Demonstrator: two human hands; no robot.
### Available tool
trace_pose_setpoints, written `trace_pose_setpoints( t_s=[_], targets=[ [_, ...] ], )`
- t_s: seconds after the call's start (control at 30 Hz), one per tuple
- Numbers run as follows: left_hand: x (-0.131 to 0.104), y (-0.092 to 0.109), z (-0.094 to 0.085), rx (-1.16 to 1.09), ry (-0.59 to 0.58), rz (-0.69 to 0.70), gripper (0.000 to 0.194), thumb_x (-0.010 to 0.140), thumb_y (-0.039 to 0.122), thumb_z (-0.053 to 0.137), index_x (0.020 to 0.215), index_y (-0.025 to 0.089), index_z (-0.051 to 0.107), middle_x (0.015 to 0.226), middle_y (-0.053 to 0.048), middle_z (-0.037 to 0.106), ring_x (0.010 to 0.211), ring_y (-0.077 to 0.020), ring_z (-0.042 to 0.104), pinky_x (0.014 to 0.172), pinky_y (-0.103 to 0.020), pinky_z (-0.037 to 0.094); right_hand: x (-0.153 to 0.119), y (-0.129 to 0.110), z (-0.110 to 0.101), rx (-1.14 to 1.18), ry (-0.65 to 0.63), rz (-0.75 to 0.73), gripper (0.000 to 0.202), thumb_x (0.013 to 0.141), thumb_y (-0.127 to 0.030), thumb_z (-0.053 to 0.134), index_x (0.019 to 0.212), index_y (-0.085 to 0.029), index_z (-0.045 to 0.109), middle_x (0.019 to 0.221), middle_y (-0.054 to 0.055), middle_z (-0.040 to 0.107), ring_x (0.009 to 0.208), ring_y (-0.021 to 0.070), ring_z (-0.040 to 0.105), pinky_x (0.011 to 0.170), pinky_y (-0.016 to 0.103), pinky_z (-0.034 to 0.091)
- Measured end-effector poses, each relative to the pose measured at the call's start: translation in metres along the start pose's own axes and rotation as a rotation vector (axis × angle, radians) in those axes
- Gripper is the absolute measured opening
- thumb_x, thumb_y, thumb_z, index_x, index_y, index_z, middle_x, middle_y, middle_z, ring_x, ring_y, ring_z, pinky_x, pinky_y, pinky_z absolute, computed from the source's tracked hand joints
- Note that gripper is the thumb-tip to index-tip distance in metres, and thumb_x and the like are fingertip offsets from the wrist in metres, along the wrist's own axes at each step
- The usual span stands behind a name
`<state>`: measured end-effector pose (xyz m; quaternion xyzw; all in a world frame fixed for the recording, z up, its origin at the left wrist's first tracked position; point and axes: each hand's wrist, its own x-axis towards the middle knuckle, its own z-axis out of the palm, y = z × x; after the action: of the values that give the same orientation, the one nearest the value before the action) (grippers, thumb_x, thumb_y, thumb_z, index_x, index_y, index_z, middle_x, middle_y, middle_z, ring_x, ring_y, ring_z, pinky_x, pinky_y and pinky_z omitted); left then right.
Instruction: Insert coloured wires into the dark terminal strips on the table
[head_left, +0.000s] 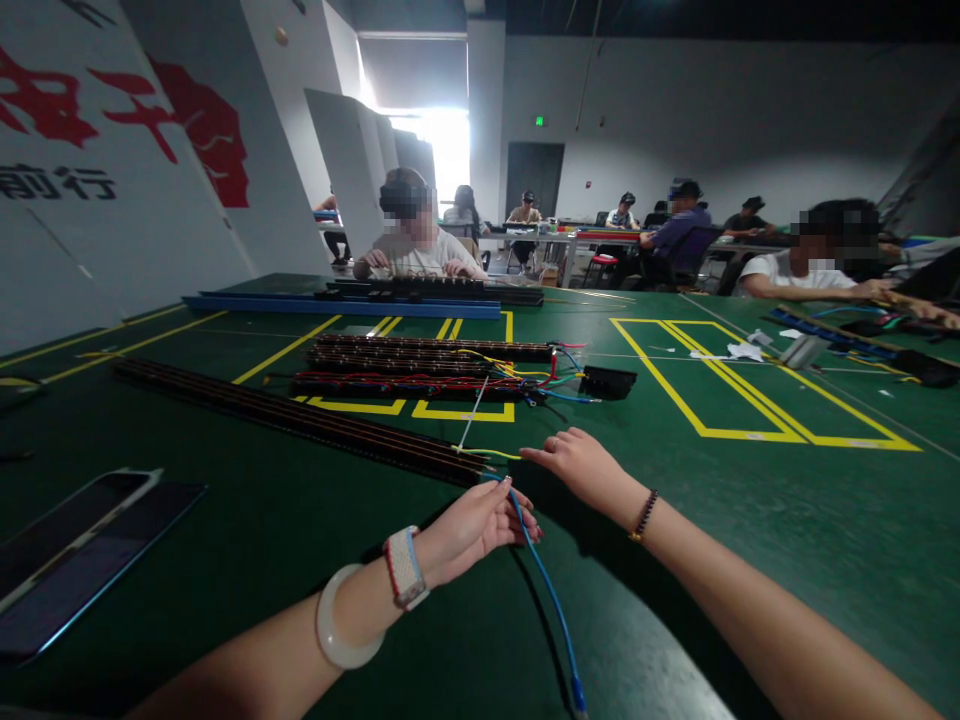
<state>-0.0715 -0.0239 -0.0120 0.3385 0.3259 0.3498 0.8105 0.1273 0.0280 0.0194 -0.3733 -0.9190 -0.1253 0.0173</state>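
Observation:
My left hand [476,525] pinches a blue wire [551,595] near its far end, close to the tip of a long dark strip [300,415] that lies slanted across the green table [750,520]. The wire trails back toward me to a blue connector at the bottom edge. My right hand [581,465] rests palm down just right of the strip's end, fingers pointing left toward a yellow wire [491,453]; it holds nothing. A white cable tie [472,412] lies just beyond.
Further back lie several dark strips with red, yellow and blue wires [427,365] and a small black box [607,381]. Flat dark panels [75,560] sit at the left. Yellow floor-tape rectangles [750,385] mark the table. Other people work at tables behind and on the right.

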Motion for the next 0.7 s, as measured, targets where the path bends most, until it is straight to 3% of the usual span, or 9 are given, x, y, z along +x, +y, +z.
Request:
trace_pose_setpoints(
  t_s=[0.33,0.43,0.6,0.7],
  targets=[
    [0.001,0.000,0.001,0.006,0.012,-0.005,0.027,0.089,0.036,0.050,0.081,0.011,0.056,0.072,-0.009,0.065,0.069,-0.0177,0.066,0.078,-0.036,0.050,0.011,0.004,0.019,-0.079,0.078,-0.053,0.039,0.089,-0.010,0.047,0.126,-0.021,0.054,0.087,0.008,0.059,0.080,0.0204,0.051,0.071,0.031,0.036],
    [-0.001,0.002,0.004,0.034,0.010,-0.012,0.026,0.089,0.036,0.051,0.083,0.011,0.056,0.074,-0.009,0.065,0.071,-0.0179,0.066,0.078,-0.036,0.050,0.006,0.004,0.022,-0.047,0.094,-0.036,0.043,0.091,-0.012,0.045,0.132,-0.024,0.048,0.091,0.007,0.060,0.082,0.0196,0.051,0.075,0.032,0.036],
    [-0.007,0.012,0.006,0.189,0.030,-0.023,0.029,0.085,0.041,0.054,0.085,0.012,0.055,0.076,-0.008,0.066,0.072,-0.0175,0.066,0.076,-0.034,0.050,-0.007,0.005,0.022,0.089,0.260,0.040,0.040,0.095,-0.033,0.043,0.133,-0.021,0.048,0.107,0.010,0.060,0.093,0.0203,0.052,0.086,0.035,0.036],
    [-0.009,0.021,0.003,0.347,0.034,-0.082,0.037,0.083,0.048,0.054,0.083,0.012,0.055,0.068,-0.005,0.064,0.062,-0.0152,0.064,0.067,-0.031,0.050,-0.011,0.002,0.022,0.165,0.343,0.076,0.036,0.095,-0.031,0.042,0.127,-0.018,0.053,0.105,0.010,0.061,0.091,0.0195,0.053,0.086,0.035,0.037]
  ],
)
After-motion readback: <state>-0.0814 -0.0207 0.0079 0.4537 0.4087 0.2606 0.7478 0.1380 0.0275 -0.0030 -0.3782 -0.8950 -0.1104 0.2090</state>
